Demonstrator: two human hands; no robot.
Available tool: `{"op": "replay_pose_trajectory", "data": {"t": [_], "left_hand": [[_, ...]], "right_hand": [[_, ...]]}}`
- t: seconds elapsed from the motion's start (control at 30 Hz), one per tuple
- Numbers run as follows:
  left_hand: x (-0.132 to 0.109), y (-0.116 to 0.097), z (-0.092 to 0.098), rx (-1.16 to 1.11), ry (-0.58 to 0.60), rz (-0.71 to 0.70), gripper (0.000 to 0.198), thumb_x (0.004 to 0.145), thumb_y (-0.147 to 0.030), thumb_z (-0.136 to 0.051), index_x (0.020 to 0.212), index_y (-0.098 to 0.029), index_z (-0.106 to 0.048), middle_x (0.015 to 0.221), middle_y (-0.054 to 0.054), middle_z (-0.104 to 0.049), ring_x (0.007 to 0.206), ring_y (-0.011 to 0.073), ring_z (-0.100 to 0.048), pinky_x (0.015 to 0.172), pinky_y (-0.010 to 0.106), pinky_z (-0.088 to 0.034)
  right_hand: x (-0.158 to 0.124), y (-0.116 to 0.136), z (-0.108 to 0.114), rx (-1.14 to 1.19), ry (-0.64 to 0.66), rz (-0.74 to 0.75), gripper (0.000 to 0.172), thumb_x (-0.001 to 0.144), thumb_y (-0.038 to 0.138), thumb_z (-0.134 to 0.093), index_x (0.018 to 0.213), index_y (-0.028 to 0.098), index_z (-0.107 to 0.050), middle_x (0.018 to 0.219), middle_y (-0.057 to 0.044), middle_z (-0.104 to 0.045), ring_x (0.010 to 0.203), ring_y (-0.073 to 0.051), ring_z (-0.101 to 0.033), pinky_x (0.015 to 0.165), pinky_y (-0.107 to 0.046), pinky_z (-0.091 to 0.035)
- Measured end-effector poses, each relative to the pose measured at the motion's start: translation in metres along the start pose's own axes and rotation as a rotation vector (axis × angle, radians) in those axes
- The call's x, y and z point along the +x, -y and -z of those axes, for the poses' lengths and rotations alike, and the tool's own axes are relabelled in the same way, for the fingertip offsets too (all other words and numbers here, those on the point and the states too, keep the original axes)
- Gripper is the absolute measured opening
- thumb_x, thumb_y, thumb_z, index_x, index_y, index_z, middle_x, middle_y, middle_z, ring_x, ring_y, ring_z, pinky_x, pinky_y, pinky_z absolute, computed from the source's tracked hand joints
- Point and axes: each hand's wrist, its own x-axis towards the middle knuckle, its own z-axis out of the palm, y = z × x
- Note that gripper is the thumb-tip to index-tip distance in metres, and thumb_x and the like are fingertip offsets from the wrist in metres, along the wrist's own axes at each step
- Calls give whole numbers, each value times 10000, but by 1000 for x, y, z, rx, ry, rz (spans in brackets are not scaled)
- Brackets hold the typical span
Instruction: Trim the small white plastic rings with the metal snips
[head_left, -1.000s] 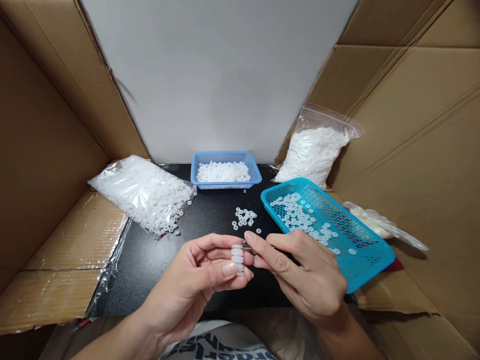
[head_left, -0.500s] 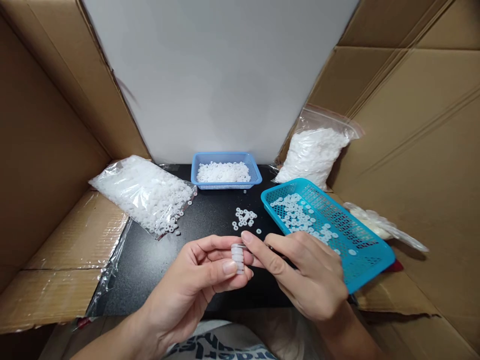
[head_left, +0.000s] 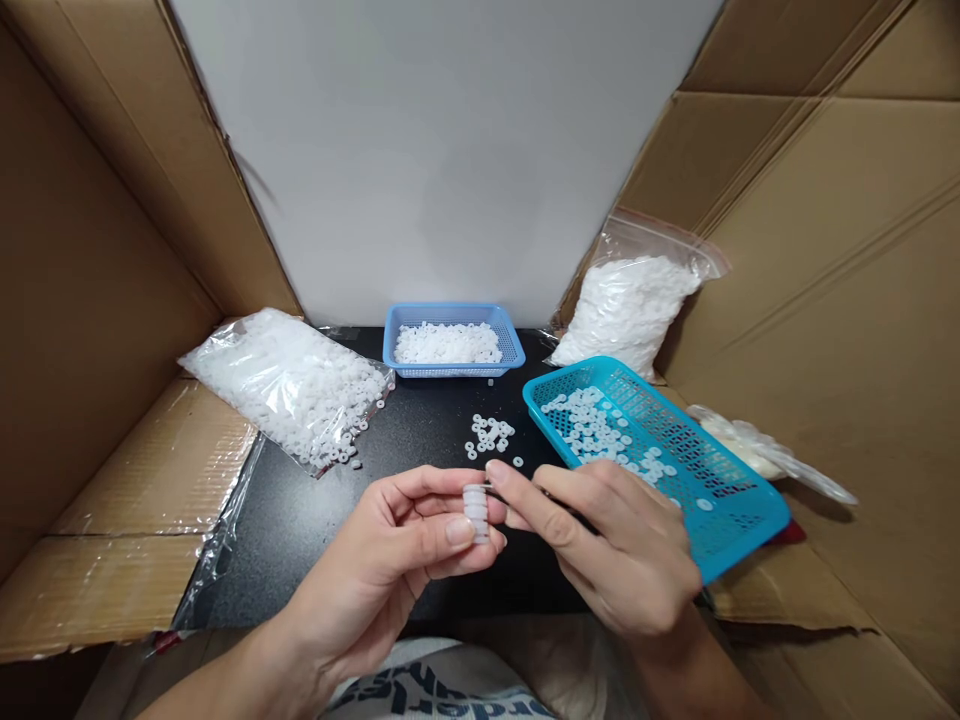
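Between its thumb and fingers, my left hand [head_left: 409, 548] pinches a short upright stack of translucent white plastic rings [head_left: 475, 514]. My right hand [head_left: 607, 545] is closed around a thin dark tool [head_left: 553, 497], mostly hidden by the fingers. The tool's narrow metal end reaches the top of the stack, and my right index fingertip is close beside it. What kind of tool it is cannot be made out. Just beyond the hands, a small pile of loose white rings [head_left: 491, 434] lies on the black tabletop [head_left: 300, 540].
A turquoise basket [head_left: 739, 535] holding scattered white rings stands at the right. At the back is a blue basket [head_left: 454, 371] full of small white pieces. An open plastic bag [head_left: 292, 385] spills rings at left; another filled bag [head_left: 626, 305] leans back right. Cardboard walls [head_left: 825, 300] flank the table.
Both hands stay nearly in place around the stack. The right fingers and the tool have shifted very slightly at its top.
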Motion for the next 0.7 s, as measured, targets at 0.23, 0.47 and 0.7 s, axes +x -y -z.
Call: {"op": "replay_pose_trajectory", "data": {"t": [0.23, 0.47, 0.7], "left_hand": [[4, 0, 0, 77, -66, -144, 252, 743, -275, -935, 952, -156, -862, 895, 109, -854, 795, 157, -805, 760, 195, -660], [11, 3, 3, 132, -58, -204, 234, 707, -214, -952, 922, -178, -866, 860, 59, -855, 739, 128, -788, 707, 160, -648], [14, 3, 4, 190, -75, -256, 191, 684, -177, -959, 847, -172, -858, 794, 29, -839, 701, 105, -764, 658, 138, -632]], "right_hand": [[0, 5, -11, 418, -103, -485, 327, 1067, 388, -539, 1332, 298, -708, 863, -13, -652, 724, -144, -642, 632, -252, -547], [5, 14, -14, 614, -49, -493, 293, 899, 406, -794, 1143, 258, -727, 983, -31, -682, 771, -143, -647, 553, -224, -511], [6, 13, -22, 759, -38, -516, 154, 896, 293, -814, 1027, 254, -744, 1011, -18, -755, 831, -127, -701, 584, -194, -519]]}}
